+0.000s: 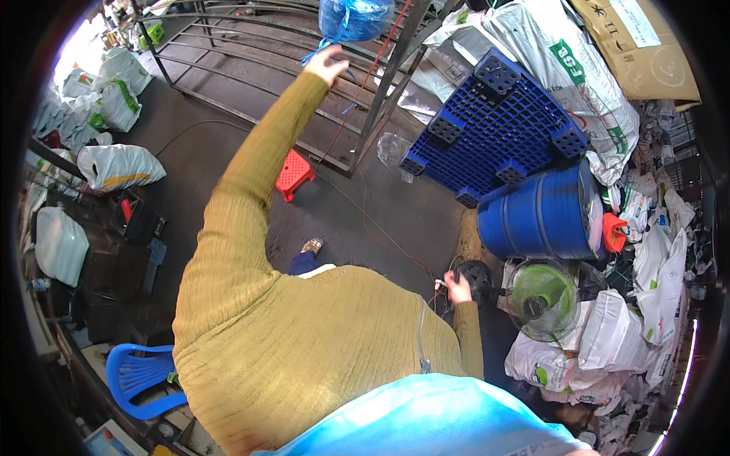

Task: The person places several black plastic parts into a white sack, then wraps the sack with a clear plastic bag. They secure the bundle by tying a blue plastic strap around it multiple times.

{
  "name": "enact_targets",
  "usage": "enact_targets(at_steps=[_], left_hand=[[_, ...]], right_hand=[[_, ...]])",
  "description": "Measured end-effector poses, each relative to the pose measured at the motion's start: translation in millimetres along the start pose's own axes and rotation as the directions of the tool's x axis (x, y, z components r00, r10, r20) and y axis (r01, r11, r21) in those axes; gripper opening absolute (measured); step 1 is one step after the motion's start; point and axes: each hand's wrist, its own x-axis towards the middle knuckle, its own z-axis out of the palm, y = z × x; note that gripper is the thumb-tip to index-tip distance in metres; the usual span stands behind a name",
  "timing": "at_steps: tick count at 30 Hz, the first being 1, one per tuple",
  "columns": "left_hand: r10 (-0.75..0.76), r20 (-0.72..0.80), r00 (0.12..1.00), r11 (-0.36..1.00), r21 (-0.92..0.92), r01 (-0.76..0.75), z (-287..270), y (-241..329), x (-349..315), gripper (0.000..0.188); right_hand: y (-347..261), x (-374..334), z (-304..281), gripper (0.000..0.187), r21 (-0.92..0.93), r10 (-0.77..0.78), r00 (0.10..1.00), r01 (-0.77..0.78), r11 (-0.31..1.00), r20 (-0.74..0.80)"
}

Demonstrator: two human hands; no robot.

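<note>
My left arm is stretched far forward, its sleeve olive green. At its end my left hand (pixel 327 66) is just below a shiny blue plastic twine ball (pixel 354 18), near the loose blue strands hanging from it. The left fingers look bent and apart, with no firm grip on a strand showing. My right hand (pixel 458 288) hangs low at my right side, fingers apart and nothing visible in them. Close to it are a small white connector (pixel 439 284) on a cable and the black base (pixel 474 281) of a green fan (pixel 541 298).
A dark metal rack (pixel 228 53) stands ahead. On the floor is a red stool (pixel 293 175). To the right are a blue plastic pallet (pixel 498 125), a blue drum (pixel 536 214) and white sacks (pixel 620 334). Thin cables (pixel 380 228) cross the floor. A blue chair (pixel 129 380) stands left.
</note>
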Motion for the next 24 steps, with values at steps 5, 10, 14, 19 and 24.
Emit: enact_targets(at_steps=[5, 10, 14, 19, 24], left_hand=[[-0.258, 0.050, 0.965, 0.964, -0.054, 0.260, 4, -30, 139, 0.065], [-0.193, 0.333, 0.923, 0.949, -0.175, 0.261, 48, -24, 63, 0.040], [-0.246, 0.235, 0.940, 0.839, -0.433, 0.328, 59, -24, -20, 0.018], [-0.076, -0.311, 0.947, 0.988, -0.154, 0.029, 18, -30, 45, 0.059], [-0.417, 0.201, 0.886, 0.824, -0.329, 0.462, 33, -15, 139, 0.069]], right_hand=[[-161, 31, 95, 0.009, 0.002, -0.238, 0.923, 0.249, 0.969, 0.304], [-278, 57, 160, 0.008, -0.025, -0.349, 0.892, 0.371, 0.928, 0.288], [-370, 92, 185, 0.025, 0.195, -0.392, 0.919, 0.376, 0.906, 0.047], [-420, 79, 203, 0.023, 0.380, -0.578, 0.789, 0.480, 0.791, 0.207], [-385, 43, 237, 0.030, 0.342, -0.482, 0.794, 0.366, 0.865, 0.371]])
